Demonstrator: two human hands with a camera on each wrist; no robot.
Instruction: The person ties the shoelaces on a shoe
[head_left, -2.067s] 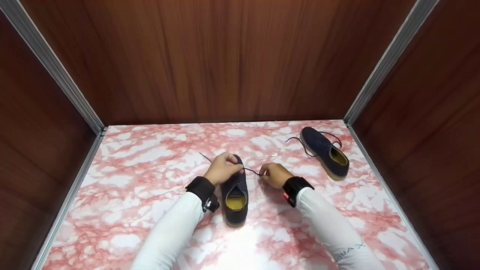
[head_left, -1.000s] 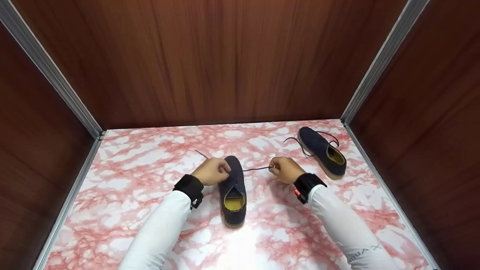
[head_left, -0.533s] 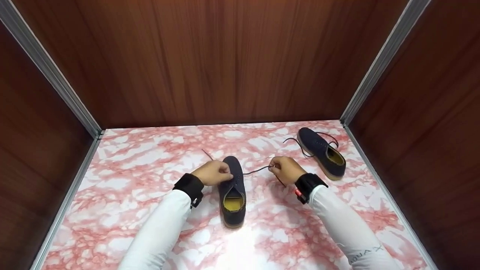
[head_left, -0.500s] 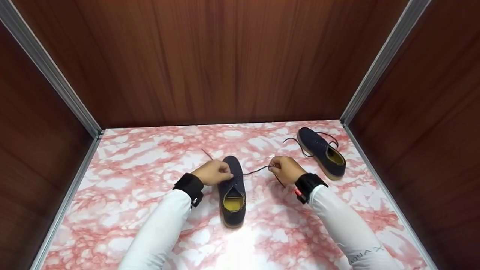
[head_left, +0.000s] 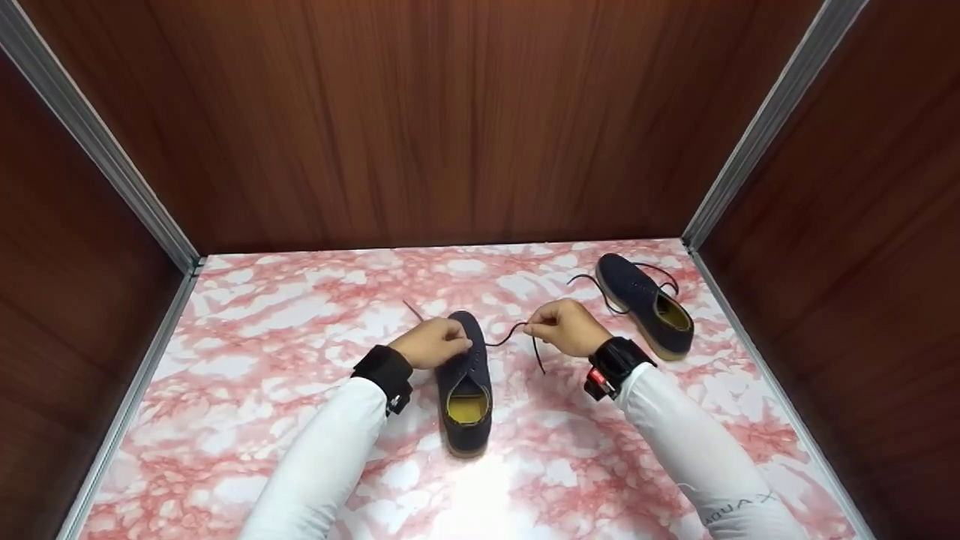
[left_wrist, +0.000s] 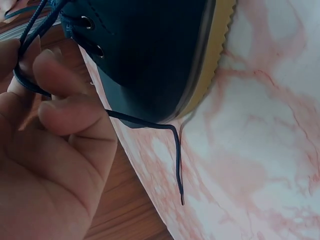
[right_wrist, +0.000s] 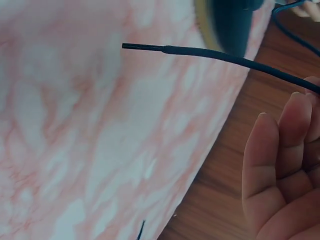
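A navy lace-up shoe (head_left: 469, 435) with a tan sole stands in front of me, toe pointing away. My left hand (head_left: 433, 343) is over its front left side and pinches a dark shoelace (left_wrist: 178, 160); in the left wrist view the lace bends round a finger and its tail hangs out below the hand. To the right of the shoe, my right hand (head_left: 571, 327) pinches the other shoelace end (right_wrist: 215, 54) between thumb and fingers, the tipped tail dangling free. Between shoe and right hand the lace curves slackly. The left palm hides part of the shoe's toe.
A matching shoe (head_left: 645, 306) with loose laces lies at the back right of the pink-and-white marbled table (head_left: 300, 450). Brown wood-grain panels (head_left: 450, 135) rise at the back and both sides.
The hands first drew apart, pulling the right lace straight. Since then my right hand has come back left toward the shoe and the lace has slackened. My left hand has shifted slightly right.
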